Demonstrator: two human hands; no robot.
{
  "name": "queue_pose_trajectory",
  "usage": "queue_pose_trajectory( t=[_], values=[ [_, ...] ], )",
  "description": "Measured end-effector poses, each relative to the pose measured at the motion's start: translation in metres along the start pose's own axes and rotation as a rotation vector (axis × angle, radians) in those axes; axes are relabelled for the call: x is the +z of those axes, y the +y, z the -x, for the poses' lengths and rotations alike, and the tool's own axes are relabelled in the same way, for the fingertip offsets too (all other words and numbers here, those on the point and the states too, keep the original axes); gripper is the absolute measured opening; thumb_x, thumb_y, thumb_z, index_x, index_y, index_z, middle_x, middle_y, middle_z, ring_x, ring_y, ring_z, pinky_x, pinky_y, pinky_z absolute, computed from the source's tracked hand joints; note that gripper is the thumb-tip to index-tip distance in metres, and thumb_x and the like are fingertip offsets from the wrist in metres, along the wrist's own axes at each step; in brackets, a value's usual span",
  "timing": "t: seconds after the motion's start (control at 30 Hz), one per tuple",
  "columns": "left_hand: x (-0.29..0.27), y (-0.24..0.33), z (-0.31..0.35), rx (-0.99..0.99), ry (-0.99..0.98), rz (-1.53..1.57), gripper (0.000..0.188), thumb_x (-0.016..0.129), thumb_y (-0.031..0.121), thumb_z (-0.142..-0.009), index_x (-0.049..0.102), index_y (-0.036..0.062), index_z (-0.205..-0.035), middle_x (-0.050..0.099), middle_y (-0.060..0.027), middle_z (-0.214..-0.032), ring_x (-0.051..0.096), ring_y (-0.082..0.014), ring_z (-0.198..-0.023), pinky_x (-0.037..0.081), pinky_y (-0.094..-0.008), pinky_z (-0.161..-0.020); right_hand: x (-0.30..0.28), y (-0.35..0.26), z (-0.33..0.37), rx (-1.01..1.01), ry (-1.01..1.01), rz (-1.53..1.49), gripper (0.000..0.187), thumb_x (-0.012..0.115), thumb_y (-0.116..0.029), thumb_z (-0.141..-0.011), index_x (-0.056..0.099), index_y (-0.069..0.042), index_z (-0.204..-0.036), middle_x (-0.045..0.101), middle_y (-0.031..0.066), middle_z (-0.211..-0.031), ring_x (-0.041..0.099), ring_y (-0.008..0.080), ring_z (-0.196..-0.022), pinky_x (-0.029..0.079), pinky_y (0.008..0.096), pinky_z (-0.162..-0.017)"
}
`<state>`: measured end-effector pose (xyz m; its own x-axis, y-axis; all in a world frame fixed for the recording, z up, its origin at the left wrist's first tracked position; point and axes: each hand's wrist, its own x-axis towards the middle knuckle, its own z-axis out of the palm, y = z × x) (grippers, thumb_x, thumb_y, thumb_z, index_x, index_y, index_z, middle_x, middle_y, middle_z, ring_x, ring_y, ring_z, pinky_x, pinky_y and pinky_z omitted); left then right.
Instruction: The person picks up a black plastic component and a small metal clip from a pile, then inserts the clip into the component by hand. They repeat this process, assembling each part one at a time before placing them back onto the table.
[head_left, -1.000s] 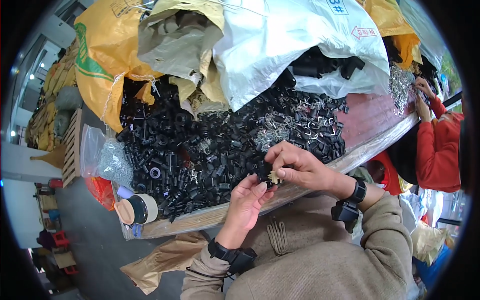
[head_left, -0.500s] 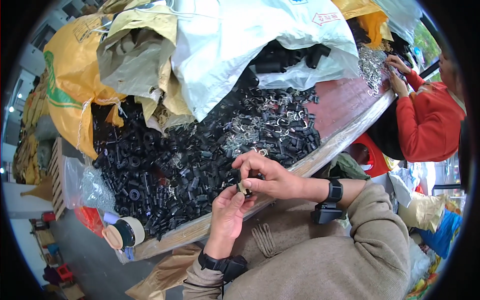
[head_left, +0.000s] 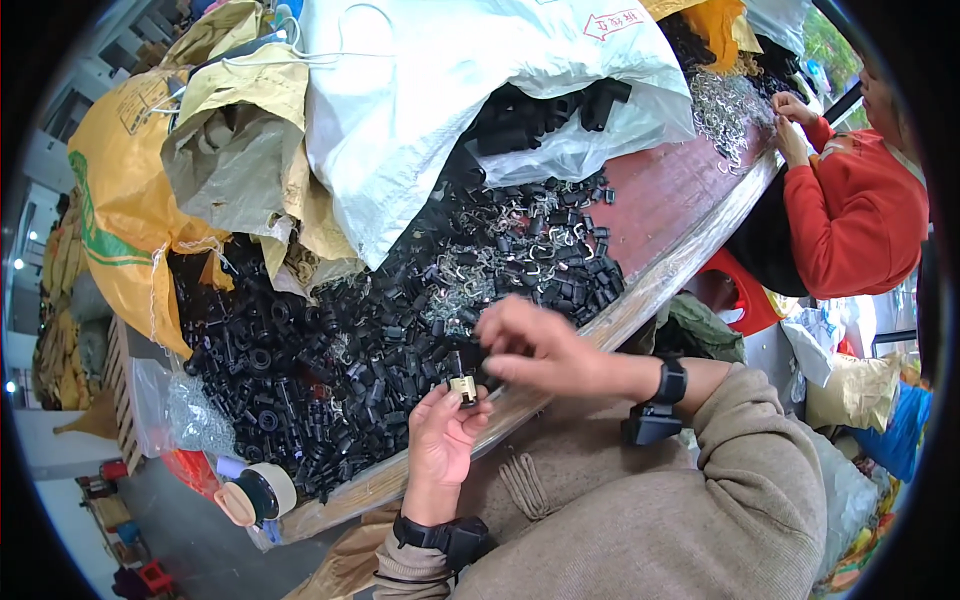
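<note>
Small black-and-cream part sat pinched in the fingertips of the left hand, at the near edge of the wooden table. Right hand hovered just beside it at 2 o'clock, fingers curled loosely, gripping nothing visible. Heap of black plastic parts lay at 10 o'clock from the hands. White sack lay at 12 o'clock. Tape roll rested at 8 o'clock.

one head-worn fisheye view looks steeply down from just above the table – close over its near edge, facing across it toward the sacks – edges curved, corners dark.
</note>
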<state>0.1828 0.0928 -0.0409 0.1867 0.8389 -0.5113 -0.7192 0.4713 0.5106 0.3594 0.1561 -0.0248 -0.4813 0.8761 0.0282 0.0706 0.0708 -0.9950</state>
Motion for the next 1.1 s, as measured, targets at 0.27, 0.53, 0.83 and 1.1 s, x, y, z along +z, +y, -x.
queue_pose_trajectory(
  t=[0.27,0.53,0.83,1.1],
  values=[
    [-0.002,0.004,-0.004,-0.008,-0.018,-0.063,0.029,0.051,0.013,-0.078,0.050,-0.0071,-0.098,0.059,-0.0161,-0.083,0.060,-0.0206,-0.069,0.052,-0.0249,-0.060,-0.094,0.030,-0.006,-0.182,0.223,1.220,0.017,0.057,-0.004,-0.070,0.051,-0.003,-0.086,0.050,0.0098,-0.082,0.051,0.0282,-0.072,0.042,0.0322,-0.058],
    [-0.001,0.003,0.007,0.019,-0.010,-0.052,0.027,0.051,0.012,-0.079,0.050,-0.0063,-0.098,0.058,-0.0161,-0.086,0.060,-0.0202,-0.071,0.052,-0.0248,-0.061,-0.086,0.031,0.005,-0.184,0.334,0.901,0.013,0.057,-0.007,-0.074,0.055,-0.005,-0.086,0.050,0.0062,-0.071,0.051,0.0203,-0.063,0.040,0.0265,-0.054],
    [-0.012,0.006,0.024,0.067,-0.003,-0.054,0.021,0.053,0.009,-0.078,0.052,-0.0024,-0.096,0.058,-0.0160,-0.088,0.059,-0.0195,-0.074,0.051,-0.0247,-0.064,-0.018,-0.004,0.014,0.123,0.016,-0.100,0.016,0.054,-0.017,-0.082,0.052,-0.001,-0.082,0.047,-0.0052,-0.067,0.041,0.0018,-0.063,0.036,0.0190,-0.053],
    [-0.018,0.014,0.027,0.154,-0.002,-0.098,0.021,0.055,0.006,-0.077,0.050,-0.0010,-0.097,0.058,-0.0130,-0.088,0.059,-0.0175,-0.076,0.051,-0.0247,-0.065,0.038,-0.012,0.009,0.246,-0.385,-0.262,0.020,0.052,-0.022,-0.084,0.050,-0.002,-0.082,0.048,-0.0046,-0.067,0.041,0.0026,-0.060,0.036,0.0187,-0.052]
  ],
)
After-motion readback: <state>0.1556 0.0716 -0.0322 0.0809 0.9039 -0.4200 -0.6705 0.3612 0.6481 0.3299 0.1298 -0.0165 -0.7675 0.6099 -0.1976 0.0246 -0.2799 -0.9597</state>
